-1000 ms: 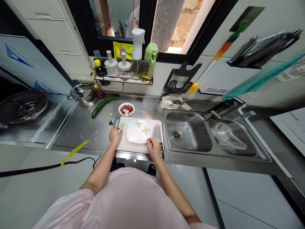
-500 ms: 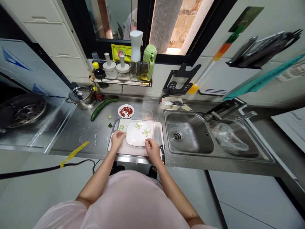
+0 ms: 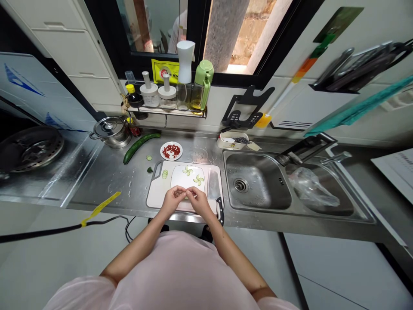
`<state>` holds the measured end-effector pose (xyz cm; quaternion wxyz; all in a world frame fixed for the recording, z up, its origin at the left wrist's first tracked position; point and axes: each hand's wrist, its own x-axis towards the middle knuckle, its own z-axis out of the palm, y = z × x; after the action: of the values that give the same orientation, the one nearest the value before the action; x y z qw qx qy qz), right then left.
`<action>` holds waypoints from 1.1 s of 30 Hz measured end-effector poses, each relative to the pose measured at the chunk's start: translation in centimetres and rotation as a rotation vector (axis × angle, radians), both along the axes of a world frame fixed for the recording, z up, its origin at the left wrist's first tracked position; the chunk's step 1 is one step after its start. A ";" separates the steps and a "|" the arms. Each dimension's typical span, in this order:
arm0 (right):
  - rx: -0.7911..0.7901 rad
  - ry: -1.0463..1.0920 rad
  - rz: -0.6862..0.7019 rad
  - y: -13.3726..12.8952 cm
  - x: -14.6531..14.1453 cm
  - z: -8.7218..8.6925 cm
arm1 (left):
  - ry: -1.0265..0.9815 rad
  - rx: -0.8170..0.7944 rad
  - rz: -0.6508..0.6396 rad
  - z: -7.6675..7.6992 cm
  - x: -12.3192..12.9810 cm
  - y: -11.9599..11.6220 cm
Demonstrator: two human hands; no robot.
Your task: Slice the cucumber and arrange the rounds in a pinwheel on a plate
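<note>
Two bare hands over the near bench edge, pink top (image 3: 180,271) below them. Left hand (image 3: 172,200) and right hand (image 3: 199,201) both curled in, fingertips (image 3: 186,193) meeting just over the near edge of the white square plate (image 3: 187,177); grip unclear, can't tell if anything small is pinched between them. Plate sits on a white cutting board (image 3: 155,189), toward its far side, near the middle of the bench. Two cucumber slice pinwheels (image 3: 187,171) on the plate, another (image 3: 198,180) right beside the first. Small stack of cucumber slices (image 3: 164,174) on the board, left of the plate, just beside the left hand. Kitchen knife (image 3: 213,186) lies along the board's right edge, black handle toward the near side, right hand closest. Past the board's far left corner, two cucumber bits (image 3: 149,158) on the steel bench (image 3: 106,183), then a whole cucumber (image 3: 141,147) and a small plate of chopped red pieces (image 3: 171,150). Steel sink (image 3: 256,181) right of the board. Lidded steel pot (image 3: 111,132) at the far left.
</note>
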<state>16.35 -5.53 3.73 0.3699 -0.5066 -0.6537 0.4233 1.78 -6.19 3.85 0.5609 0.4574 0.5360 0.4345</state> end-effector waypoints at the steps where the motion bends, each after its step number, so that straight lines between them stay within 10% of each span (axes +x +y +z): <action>1: -0.013 0.019 0.003 0.0 0.0 0.0 | 0.009 -0.003 0.003 0.0 0.0 0.0; 18: -0.002 0.019 -0.032 0.4 0.5 1.1 | -0.012 -0.121 0.068 0.7 -0.3 0.3; 25: 0.165 -0.098 -0.057 0.4 0.5 2.3 | -0.130 -0.410 -0.175 0.9 -0.7 -0.2; 33: 0.305 -0.229 0.103 0.0 0.5 3.0 | -0.231 -0.450 -0.141 1.6 -0.9 0.1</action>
<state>16.87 -5.56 6.69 0.3435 -0.4554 -0.7732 0.2770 0.90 -6.08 5.48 0.7351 0.3044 0.5183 0.3136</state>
